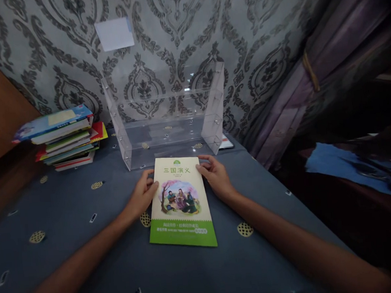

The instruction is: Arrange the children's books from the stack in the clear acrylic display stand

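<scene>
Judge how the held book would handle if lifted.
The book shows a thin lower edge, so it's probably light. It looks like a paperback, so may flex slightly. Being flat and rectangular, it likely won't roll.

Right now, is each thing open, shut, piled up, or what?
Cream-and-green rectangular paperback: shut, held by left hand and right hand.
Clear plastic tiered rack: standing upright.
Multicoloured stack of paper books: piled unevenly.
Purple cloth curtain: gathered by tan cord.
Blue patterned table cover: spread out.
</scene>
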The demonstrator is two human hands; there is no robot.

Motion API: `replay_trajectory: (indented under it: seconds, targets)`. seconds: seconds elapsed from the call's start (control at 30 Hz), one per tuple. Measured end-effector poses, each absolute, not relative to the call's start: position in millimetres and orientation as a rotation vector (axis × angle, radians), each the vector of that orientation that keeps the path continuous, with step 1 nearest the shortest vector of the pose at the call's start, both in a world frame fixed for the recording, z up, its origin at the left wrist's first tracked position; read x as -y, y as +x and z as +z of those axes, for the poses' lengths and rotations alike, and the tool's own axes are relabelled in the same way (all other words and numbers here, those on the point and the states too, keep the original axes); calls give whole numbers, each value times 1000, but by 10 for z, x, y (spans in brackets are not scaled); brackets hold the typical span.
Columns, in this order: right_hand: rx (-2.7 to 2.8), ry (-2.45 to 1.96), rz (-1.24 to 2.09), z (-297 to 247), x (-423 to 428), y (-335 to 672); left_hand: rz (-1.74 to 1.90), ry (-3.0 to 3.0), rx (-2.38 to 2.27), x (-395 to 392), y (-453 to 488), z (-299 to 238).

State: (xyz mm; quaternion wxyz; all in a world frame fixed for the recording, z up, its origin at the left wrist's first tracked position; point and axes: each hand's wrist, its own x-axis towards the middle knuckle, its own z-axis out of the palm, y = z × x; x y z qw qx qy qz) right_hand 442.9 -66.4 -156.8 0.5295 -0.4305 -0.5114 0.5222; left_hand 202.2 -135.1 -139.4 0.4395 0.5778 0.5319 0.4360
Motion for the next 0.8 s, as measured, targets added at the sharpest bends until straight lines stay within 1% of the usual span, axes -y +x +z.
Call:
replay_trajectory:
  seconds: [0.2,0.3,0.4,0.47,0.57,0.67,0.8]
  targets:
    - [1414,-1037,1179,-1602,524,4367,959,2115,-1707,1243,1813,-1419]
    - [1531,-1071,1069,-1622,475,4339,953,2304,-1710,1243,1804,-1494]
    - [1613,-1119,957,-1648,459,4337,915,2364,-1703,1248,1819,-1581]
    - [1680,-1163,841,-1657,467,4347,839,2354,-1742,1248,1828,-1620]
    - [1845,-1178,518,-1639,507,4353,734,2355,-1778,1250,1841,-1634]
    - [2059,-1013,289,-1583,565,4305,685,2369,-1804,1257,1855,-1616]
    - [2387,-693,302,-1491,626,4158,649,2379,-1846,1263,1872,-1606]
